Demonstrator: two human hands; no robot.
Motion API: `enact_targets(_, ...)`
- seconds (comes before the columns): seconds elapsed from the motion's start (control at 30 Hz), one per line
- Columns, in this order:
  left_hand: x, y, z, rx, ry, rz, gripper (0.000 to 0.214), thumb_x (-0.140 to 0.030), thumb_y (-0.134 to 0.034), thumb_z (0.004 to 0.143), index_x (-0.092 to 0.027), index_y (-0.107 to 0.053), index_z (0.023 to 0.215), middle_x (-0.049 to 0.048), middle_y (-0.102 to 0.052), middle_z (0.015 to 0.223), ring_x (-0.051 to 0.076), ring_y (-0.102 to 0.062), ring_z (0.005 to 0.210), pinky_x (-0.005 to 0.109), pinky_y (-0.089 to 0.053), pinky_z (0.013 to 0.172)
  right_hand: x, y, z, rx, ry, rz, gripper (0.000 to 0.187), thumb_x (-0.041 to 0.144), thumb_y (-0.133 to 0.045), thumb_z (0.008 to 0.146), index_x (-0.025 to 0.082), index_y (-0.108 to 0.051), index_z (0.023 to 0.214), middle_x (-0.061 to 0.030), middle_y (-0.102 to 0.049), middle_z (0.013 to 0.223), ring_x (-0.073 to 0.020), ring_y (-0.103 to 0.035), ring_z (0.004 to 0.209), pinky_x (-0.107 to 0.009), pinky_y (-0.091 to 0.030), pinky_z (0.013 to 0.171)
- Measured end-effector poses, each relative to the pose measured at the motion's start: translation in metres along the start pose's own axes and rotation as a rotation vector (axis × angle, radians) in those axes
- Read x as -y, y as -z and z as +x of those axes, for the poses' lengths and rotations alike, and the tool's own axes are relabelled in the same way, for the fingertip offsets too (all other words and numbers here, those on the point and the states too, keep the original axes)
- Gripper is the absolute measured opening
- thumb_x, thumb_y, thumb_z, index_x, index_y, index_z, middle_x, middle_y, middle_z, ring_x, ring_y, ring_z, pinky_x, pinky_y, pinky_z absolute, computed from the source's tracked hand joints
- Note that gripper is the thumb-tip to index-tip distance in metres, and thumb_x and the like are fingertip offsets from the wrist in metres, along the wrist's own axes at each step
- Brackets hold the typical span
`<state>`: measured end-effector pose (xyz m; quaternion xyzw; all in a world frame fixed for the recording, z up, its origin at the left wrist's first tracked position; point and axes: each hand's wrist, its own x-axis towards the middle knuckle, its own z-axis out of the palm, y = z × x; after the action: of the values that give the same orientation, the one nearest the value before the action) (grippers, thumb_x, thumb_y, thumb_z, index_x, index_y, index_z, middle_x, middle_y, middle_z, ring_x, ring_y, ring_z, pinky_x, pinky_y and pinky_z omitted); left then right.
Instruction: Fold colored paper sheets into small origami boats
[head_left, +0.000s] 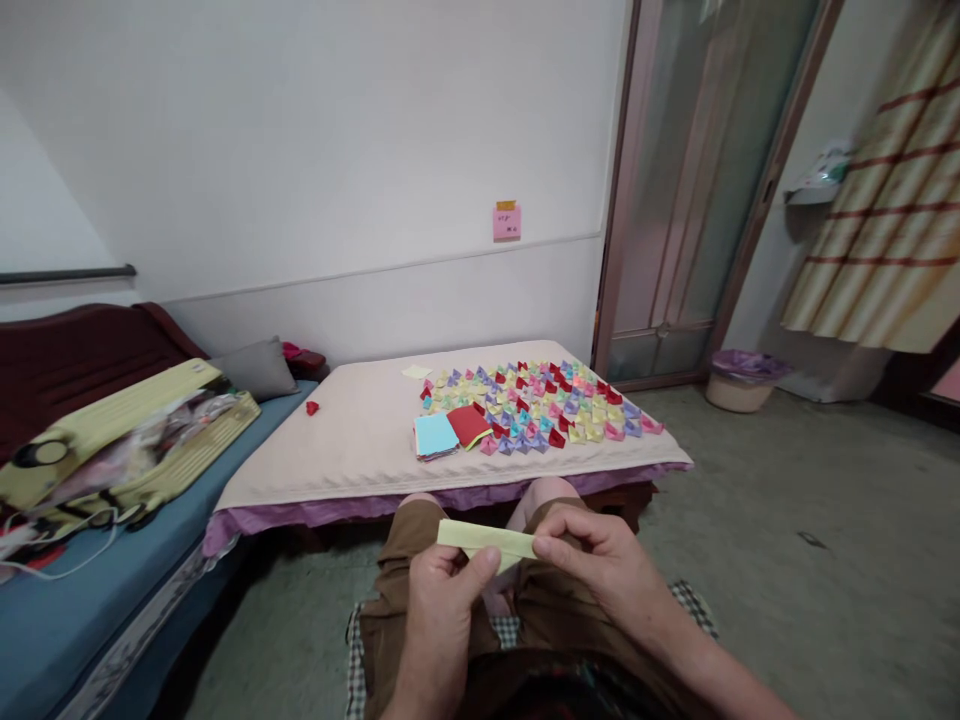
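Over my lap I hold a folded strip of pale yellow paper [486,538] between both hands. My left hand [442,600] pinches its left end with thumb and fingers closed. My right hand [600,565] pinches the right end, fingers curled over it. Ahead on the low table [360,440] lie several small folded paper pieces [540,400] in many colours, laid out in rows. A stack of flat coloured paper squares [450,432], blue and red on top, sits at the near left of those rows.
A blue couch [67,610] at the left carries a yellow case [127,430] and a grey cushion [259,368]. One small red piece [312,407] lies at the table's left edge. A basket [742,380] stands by the door at the right, with bare floor beyond.
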<state>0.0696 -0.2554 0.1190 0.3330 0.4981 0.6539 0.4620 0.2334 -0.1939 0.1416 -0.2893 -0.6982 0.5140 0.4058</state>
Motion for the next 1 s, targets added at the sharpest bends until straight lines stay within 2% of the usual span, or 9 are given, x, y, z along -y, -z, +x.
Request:
enact_targets(0.1, -0.002, 0.001, -0.001, -0.001, -0.012, 0.115, 0.02, -0.028, -0.074, 0.063, -0.01, -0.074, 0.073, 0.0044, -0.069, 0.068, 0.016, -0.057, 0.062, 0.025, -0.045, 0.061, 0.004, -0.001, 0.001, 0.038, 0.021, -0.088, 0.015, 0.025, -0.061, 0.079, 0.016, -0.065, 0.067, -0.0007, -0.059, 0.066, -0.0157, -0.052, 0.066, -0.026, -0.038, 0.062)
enact_targets(0.2, -0.006, 0.001, -0.001, 0.126, -0.003, 0.28, 0.012, -0.021, -0.069, 0.063, -0.01, -0.072, 0.067, 0.0011, -0.063, 0.059, 0.012, -0.05, 0.055, 0.022, -0.039, 0.054, 0.009, -0.004, 0.002, 0.045, 0.052, -0.145, 0.008, 0.02, -0.062, 0.076, 0.016, -0.068, 0.072, -0.0015, -0.061, 0.071, -0.016, -0.054, 0.071, -0.026, -0.039, 0.065)
enact_targets(0.27, -0.007, 0.001, -0.001, 0.178, -0.036, 0.347, 0.009, -0.019, -0.067, 0.064, -0.01, -0.07, 0.062, -0.0015, -0.057, 0.054, 0.01, -0.044, 0.052, 0.02, -0.034, 0.05, 0.01, -0.007, 0.003, 0.062, 0.053, -0.152, 0.009, 0.018, -0.062, 0.075, 0.016, -0.068, 0.068, -0.0011, -0.061, 0.068, -0.0153, -0.053, 0.069, -0.025, -0.038, 0.064)
enact_targets(0.43, -0.004, 0.0, -0.001, 0.2, -0.137, 0.4, 0.013, -0.02, -0.064, 0.068, -0.012, -0.062, 0.058, -0.0042, -0.049, 0.052, 0.008, -0.041, 0.05, 0.019, -0.032, 0.048, 0.007, -0.015, 0.001, 0.07, -0.068, -0.124, 0.011, 0.018, -0.06, 0.072, 0.016, -0.061, 0.061, 0.0032, -0.05, 0.055, -0.0113, -0.044, 0.055, -0.022, -0.032, 0.051)
enact_targets(0.53, -0.003, -0.002, -0.004, 0.097, -0.222, 0.376, 0.006, -0.019, -0.065, 0.07, -0.014, -0.064, 0.073, -0.0013, -0.058, 0.063, 0.013, -0.053, 0.059, 0.022, -0.043, 0.057, 0.002, -0.019, 0.0, 0.005, -0.09, -0.093, 0.014, 0.021, -0.058, 0.074, 0.016, -0.057, 0.061, 0.0048, -0.046, 0.054, -0.01, -0.039, 0.052, -0.022, -0.03, 0.049)
enact_targets(0.63, -0.003, -0.002, -0.009, -0.092, -0.404, 0.404, 0.021, -0.016, -0.065, 0.072, -0.017, -0.062, 0.092, 0.0052, -0.065, 0.091, 0.019, -0.061, 0.084, 0.029, -0.048, 0.078, -0.002, -0.023, -0.001, -0.026, -0.079, -0.075, 0.016, 0.024, -0.056, 0.076, 0.017, -0.054, 0.061, 0.005, -0.045, 0.055, -0.0098, -0.039, 0.052, -0.022, -0.031, 0.049)
enact_targets(0.77, -0.006, 0.001, -0.016, -0.134, -0.587, 0.468, 0.009, -0.016, -0.061, 0.078, -0.019, -0.062, 0.087, 0.01, -0.061, 0.113, 0.024, -0.054, 0.111, 0.037, -0.043, 0.094, -0.007, -0.027, -0.002, -0.02, -0.028, -0.135, 0.016, 0.023, -0.056, 0.076, 0.017, -0.055, 0.062, 0.0033, -0.05, 0.058, -0.0118, -0.045, 0.056, -0.023, -0.036, 0.053)
enact_targets(1.0, -0.011, 0.002, -0.017, -0.195, -0.63, 0.525, 0.005, -0.019, -0.062, 0.08, -0.02, -0.067, 0.079, 0.0088, -0.062, 0.11, 0.024, -0.056, 0.107, 0.036, -0.042, 0.093, -0.015, -0.032, -0.005, -0.091, 0.195, -0.351, 0.02, 0.021, -0.055, 0.081, 0.019, -0.055, 0.061, 0.0011, -0.053, 0.06, -0.0148, -0.05, 0.061, -0.025, -0.037, 0.059)
